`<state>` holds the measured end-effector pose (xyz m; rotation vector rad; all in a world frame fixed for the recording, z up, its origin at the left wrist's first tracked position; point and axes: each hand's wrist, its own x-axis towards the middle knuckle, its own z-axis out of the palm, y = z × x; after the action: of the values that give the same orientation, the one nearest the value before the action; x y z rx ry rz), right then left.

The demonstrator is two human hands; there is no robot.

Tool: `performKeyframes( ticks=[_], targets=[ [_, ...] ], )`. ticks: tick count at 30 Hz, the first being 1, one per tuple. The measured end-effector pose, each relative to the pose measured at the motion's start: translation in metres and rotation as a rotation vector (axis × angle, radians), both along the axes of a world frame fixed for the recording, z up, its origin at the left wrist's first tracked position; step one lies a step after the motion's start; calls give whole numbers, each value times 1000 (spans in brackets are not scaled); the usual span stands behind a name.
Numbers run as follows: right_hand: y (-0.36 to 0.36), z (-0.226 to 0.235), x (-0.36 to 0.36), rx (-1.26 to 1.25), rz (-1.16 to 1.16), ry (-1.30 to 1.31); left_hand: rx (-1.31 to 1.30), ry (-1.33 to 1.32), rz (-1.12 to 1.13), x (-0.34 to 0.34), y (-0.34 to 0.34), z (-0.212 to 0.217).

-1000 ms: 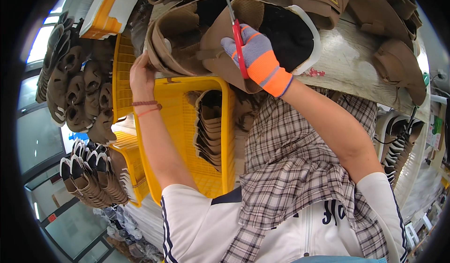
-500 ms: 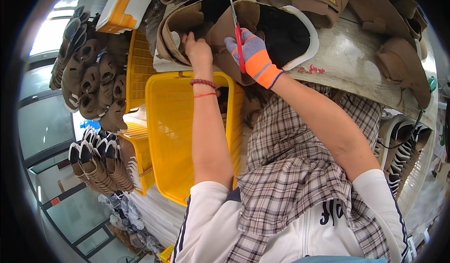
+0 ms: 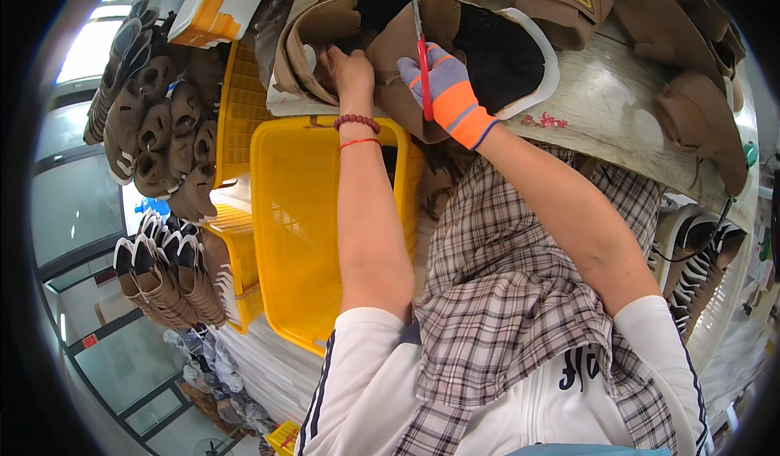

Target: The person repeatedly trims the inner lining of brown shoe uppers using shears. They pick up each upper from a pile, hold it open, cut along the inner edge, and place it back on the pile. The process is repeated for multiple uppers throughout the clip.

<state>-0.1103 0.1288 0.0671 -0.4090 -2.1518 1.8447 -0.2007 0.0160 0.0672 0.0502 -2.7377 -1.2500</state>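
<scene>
My bare left hand point(image 3: 351, 72), wearing a bead bracelet and red string, has its fingers curled into a brown shoe upper point(image 3: 296, 54), pinching its material; the fingertips are partly hidden. A grey and orange glove covers my right hand point(image 3: 451, 94), which is closed round red-handled scissors point(image 3: 425, 82). Their blades point away from me, over the brown uppers. Beneath the right hand lies another brown upper point(image 3: 398, 58) with a black insole point(image 3: 500, 58) and a white edge. Both rest on the pale worktable point(image 3: 601, 98).
A yellow plastic basket point(image 3: 288, 236) stands below my left forearm. More brown uppers point(image 3: 561, 5) lie at the table's far right. Stacked uppers point(image 3: 154, 135) and a white box with orange tape point(image 3: 215, 5) are on the left. Red scraps point(image 3: 544, 120) lie near the table edge.
The view has shifted slightly. My left fingers have curled a little deeper into the brown upper. My right hand still holds the scissors in much the same place.
</scene>
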Motion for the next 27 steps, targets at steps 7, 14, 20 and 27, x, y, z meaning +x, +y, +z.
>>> performKeyframes(
  ticks=[7, 14, 20, 27],
  targets=[
    [3, -5, -1, -23, -1, -34, 20, 204, 187, 27, 13, -7],
    [1, -10, -2, 48, -7, 12, 565, 95, 366, -33, -1, -31],
    [-2, -34, -14, 180, -55, 134, 449, 169, 479, -68, -16, -40],
    [-4, -20, -6, 98, -89, 107, 440, 151, 485, -47, -1, -20]
  ],
)
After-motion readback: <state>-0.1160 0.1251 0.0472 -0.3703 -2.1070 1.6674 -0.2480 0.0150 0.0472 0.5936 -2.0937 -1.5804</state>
